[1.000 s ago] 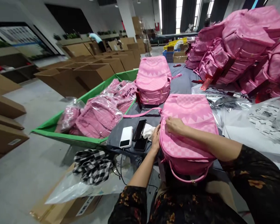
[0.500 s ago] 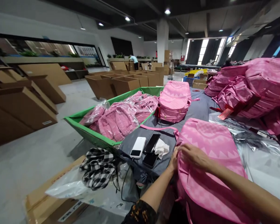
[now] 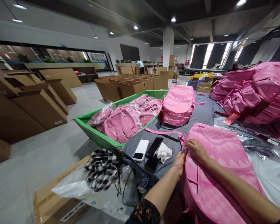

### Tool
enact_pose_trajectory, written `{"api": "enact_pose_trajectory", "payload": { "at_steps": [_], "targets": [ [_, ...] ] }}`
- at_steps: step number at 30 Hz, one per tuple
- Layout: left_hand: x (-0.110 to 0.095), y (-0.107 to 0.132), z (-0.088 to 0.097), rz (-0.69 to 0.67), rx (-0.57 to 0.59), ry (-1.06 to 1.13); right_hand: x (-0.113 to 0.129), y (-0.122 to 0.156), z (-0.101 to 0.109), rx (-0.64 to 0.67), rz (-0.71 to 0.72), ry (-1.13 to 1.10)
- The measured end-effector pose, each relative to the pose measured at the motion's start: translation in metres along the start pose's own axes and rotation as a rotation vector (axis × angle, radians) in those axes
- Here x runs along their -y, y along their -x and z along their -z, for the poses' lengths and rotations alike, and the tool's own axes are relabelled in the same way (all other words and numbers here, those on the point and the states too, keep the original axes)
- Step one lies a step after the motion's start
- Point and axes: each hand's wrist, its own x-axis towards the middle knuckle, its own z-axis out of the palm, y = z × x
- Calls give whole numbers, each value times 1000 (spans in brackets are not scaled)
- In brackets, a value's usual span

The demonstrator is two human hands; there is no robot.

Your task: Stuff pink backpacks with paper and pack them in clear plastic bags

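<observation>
Though bagged, pink backpacks [image 3: 121, 123] in green bin [image 3: 98, 138]

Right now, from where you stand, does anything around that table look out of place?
Yes: a white power bank and two phones lie on the grey cloth beside the pink backpack, looking like personal items among the bags. A black-and-white checked cloth also sits bunched on a plastic bag.

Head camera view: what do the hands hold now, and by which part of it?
The left hand and right hand hold the pink backpack by its side edge, near the thin pink strap.
</observation>
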Motion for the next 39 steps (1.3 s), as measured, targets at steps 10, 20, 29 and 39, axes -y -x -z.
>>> {"api": "enact_pose_trajectory", "payload": {
  "at_steps": [10, 20, 29, 39],
  "targets": [
    [-66, 84, 45, -626, 327, -1567, -22, -18, -9, 129, 244, 107],
    [27, 170, -45, -518, 649, -1676, 22, -62, 16, 317, -37, 205],
    [20, 140, -68, -544, 565, -1689, 94, 183, 124, 167, -222, 107],
    [7, 127, -57, -1225, 936, -1980, 154, 227, 51, -633, -708, -145]
  ]
}}
